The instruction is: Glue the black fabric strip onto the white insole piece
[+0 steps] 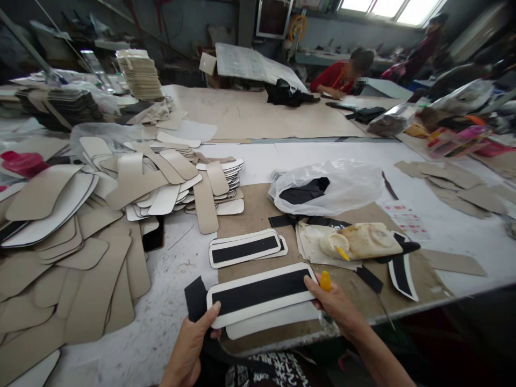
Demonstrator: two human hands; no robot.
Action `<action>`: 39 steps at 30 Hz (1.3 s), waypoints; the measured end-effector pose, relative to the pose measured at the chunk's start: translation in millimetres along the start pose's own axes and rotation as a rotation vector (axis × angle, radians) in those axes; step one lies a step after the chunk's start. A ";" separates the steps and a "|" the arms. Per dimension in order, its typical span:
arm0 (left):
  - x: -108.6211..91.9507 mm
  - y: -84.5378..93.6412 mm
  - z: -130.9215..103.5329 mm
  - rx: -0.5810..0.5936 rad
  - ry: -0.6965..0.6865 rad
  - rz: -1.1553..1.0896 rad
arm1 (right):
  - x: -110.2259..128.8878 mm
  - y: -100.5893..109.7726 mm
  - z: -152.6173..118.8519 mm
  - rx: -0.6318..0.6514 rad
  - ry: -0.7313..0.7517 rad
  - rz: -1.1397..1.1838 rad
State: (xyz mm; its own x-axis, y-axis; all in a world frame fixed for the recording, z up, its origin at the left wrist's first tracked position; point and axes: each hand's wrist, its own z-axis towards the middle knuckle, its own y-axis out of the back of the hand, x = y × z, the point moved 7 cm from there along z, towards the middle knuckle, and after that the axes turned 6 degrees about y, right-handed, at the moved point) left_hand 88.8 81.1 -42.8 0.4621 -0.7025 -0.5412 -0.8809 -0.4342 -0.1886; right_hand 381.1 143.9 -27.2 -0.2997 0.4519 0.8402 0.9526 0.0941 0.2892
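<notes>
So I'm standing here watching, and this person's got a white-edged panel [262,295] with a black strip down the middle, held by both ends just above the brown sheet [250,207] at the table's near edge. Left hand [192,341] is pinching the near left corner, thumb on top and fingers underneath. Right hand [337,303] is clamped on the other end the same way, thumb up by the end of the strip. My guess is that gripping both ends keeps a long, thin piece flat and leaves most of the face uncovered.

There's a yellow thing [325,281] poking up by the right thumb, seemingly tucked into that hand so it stays handy, but I can't tell what it is. A second pale panel [274,321] lies under the held one, and a black piece [196,298] sticks out by the left hand.

Similar strip-faced panels [245,250] are stacked just beyond, likely to stay within reach. The grubby container [373,240] sits off to the right, probably to leave the middle free, and the big beige pile [97,263] gets the whole left side to sprawl over
</notes>
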 end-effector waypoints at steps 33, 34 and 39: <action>-78.6 -2.2 99.3 -0.203 -0.251 0.461 | 31.9 -12.7 117.2 0.018 0.073 -0.275; -81.0 1.2 105.3 -0.239 -0.269 0.518 | 36.0 -8.8 120.4 -0.019 0.116 -0.328; -77.0 23.8 103.5 -0.323 -0.277 0.608 | 48.0 5.5 102.4 -0.099 0.127 -0.277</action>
State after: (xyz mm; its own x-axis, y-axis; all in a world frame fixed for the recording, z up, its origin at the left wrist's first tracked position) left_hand 21.7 183.2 -90.4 -0.1779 -0.7221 -0.6685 -0.8793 -0.1883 0.4374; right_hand 377.2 256.9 -32.2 -0.5568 0.3060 0.7722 0.8262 0.1087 0.5527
